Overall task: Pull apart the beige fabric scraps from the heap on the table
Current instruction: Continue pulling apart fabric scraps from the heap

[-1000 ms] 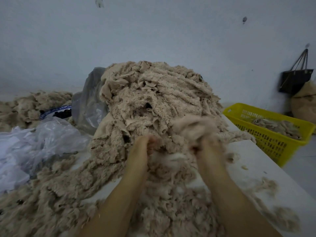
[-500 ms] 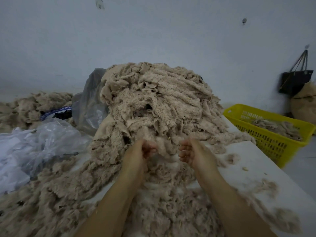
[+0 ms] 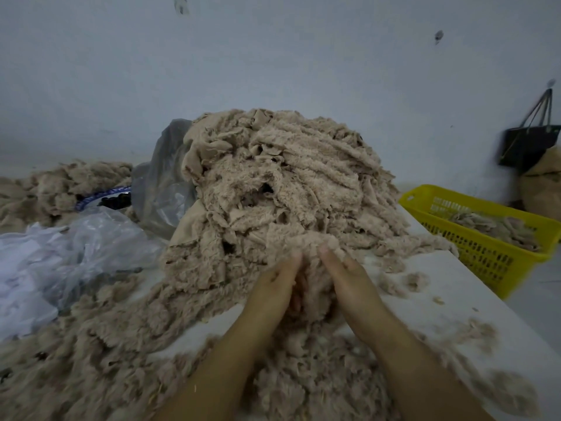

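A tall heap of beige fleecy fabric scraps point(image 3: 282, 177) rises in the middle of the white table point(image 3: 455, 302). At its foot, my left hand point(image 3: 273, 284) and my right hand point(image 3: 346, 271) sit close together, thumbs up, both gripping one beige scrap point(image 3: 309, 244) that bulges up between them. My fingers are partly buried in the fabric. Loose pulled-apart fluff point(image 3: 309, 387) lies between my forearms and spreads to the left point(image 3: 76, 354).
A yellow plastic basket point(image 3: 485, 238) with some scraps stands at the right, beyond the table edge. Clear plastic bags point(image 3: 76, 244) lie at the left, a grey bag point(image 3: 164, 183) behind the heap. A black bag point(image 3: 528, 144) hangs on the wall.
My hands were apart with curled fingers half a second ago. They have come together and taken hold of a scrap at the heap's foot.
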### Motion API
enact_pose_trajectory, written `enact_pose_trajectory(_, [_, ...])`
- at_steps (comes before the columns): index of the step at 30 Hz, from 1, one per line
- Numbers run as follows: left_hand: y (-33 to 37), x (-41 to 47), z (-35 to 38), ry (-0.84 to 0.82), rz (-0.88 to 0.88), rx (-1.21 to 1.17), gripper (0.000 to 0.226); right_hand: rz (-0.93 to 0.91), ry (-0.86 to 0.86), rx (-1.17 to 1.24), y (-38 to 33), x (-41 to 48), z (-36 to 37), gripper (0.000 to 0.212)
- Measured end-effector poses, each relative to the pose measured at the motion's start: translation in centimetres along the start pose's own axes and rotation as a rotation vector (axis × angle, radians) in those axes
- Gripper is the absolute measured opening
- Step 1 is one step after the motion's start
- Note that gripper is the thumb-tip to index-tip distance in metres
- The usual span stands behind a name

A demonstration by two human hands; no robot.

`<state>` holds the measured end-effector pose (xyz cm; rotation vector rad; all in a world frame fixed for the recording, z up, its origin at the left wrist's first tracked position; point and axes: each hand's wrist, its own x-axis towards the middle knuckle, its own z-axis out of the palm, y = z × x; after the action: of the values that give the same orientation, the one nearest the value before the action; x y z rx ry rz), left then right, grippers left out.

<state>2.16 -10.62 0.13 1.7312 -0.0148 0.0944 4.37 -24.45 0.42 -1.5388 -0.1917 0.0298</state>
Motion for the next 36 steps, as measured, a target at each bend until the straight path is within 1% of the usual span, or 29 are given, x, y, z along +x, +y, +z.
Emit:
enact_pose_trajectory(1, [0.0, 0.2, -0.3, 0.011, -0.051, -0.11, 0.047, -0.044, -0.026, -0.059, 0.0, -0.2, 0.2, 0.03])
enact_pose_trajectory(2, [0.1, 0.3, -0.5, -0.02, -0.107, -0.232, 0.041, -0.069, -0.081, -0.144, -0.1, -0.4, 0.5, 0.026])
enact_pose_trajectory(3, [0.4, 0.4, -0.6, -0.057, -0.151, -0.344, 0.043, -0.08, -0.151, -0.255, 0.0, -0.6, 0.8, 0.024])
enact_pose_trajectory(4, [0.5, 0.5, -0.7, -0.06, -0.185, -0.444, 0.047, -0.08, -0.215, -0.368, 0.0, -0.9, 1.1, 0.021])
enact_pose_trajectory(6, [0.8, 0.9, -1.1, -0.016, -0.24, -0.638, 0.049, -0.081, -0.265, -0.514, 0.3, -0.9, 1.2, 0.015])
enact_pose_trajectory(8, [1.1, 1.0, -1.8, -0.006, -0.264, -0.794, 0.045, -0.062, -0.189, -0.514, 0.4, -0.8, 1.0, 0.015])
enact_pose_trajectory(10, [1.1, 1.2, -2.7, 0.031, -0.251, -0.939, 0.037, -0.004, -0.051, -0.475, 0.1, -0.4, 0.5, 0.018])
enact_pose_trajectory(12, [1.0, 1.3, -3.4, 0.065, -0.259, -1.048, 0.035, 0.058, 0.08, -0.396, -0.1, 0.0, 0.1, 0.013])
enact_pose_trajectory(13, [1.1, 1.4, -3.5, 0.082, -0.268, -1.086, 0.035, 0.082, 0.143, -0.338, -0.1, 0.2, -0.1, 0.023])
enact_pose_trajectory(14, [1.1, 1.4, -3.6, 0.098, -0.274, -1.108, 0.036, 0.102, 0.198, -0.254, -0.3, 0.3, -0.3, 0.028])
enact_pose_trajectory(16, [1.1, 1.6, -3.8, 0.124, -0.27, -1.112, 0.037, 0.125, 0.261, 0.033, -0.8, 0.4, -0.6, 0.018])
enact_pose_trajectory(18, [1.1, 1.7, -3.9, 0.137, -0.258, -1.074, 0.037, 0.147, 0.234, 0.329, -1.3, 0.3, -0.7, 0.021])
enact_pose_trajectory(19, [1.0, 1.7, -3.7, 0.134, -0.253, -1.045, 0.037, 0.152, 0.204, 0.439, -1.5, 0.2, -0.8, 0.021])
enact_pose_trajectory(22, [0.8, 1.8, -3.5, 0.147, -0.215, -0.961, 0.037, 0.147, 0.115, 0.636, -1.7, 0.1, -0.8, 0.02])
enact_pose_trajectory(24, [0.7, 1.8, -3.5, 0.165, -0.202, -0.935, 0.036, 0.141, 0.11, 0.709, -1.8, 0.0, -0.8, 0.02])
enact_pose_trajectory(29, [0.9, 1.7, -3.6, 0.209, -0.19, -0.889, 0.028, 0.134, 0.192, 0.818, -1.4, 0.3, -1.1, 0.021])
enact_pose_trajectory(32, [0.9, 1.8, -3.6, 0.239, -0.182, -0.899, 0.037, 0.157, 0.247, 0.829, -1.6, 0.3, -1.4, 0.021])
enact_pose_trajectory(34, [0.7, 1.8, -3.5, 0.243, -0.164, -0.924, 0.042, 0.16, 0.283, 0.814, -1.6, 0.3, -1.4, 0.024])
enact_pose_trajectory(36, [0.6, 1.8, -3.3, 0.226, -0.121, -0.929, 0.031, 0.133, 0.322, 0.747, -1.5, 0.4, -1.4, 0.026])
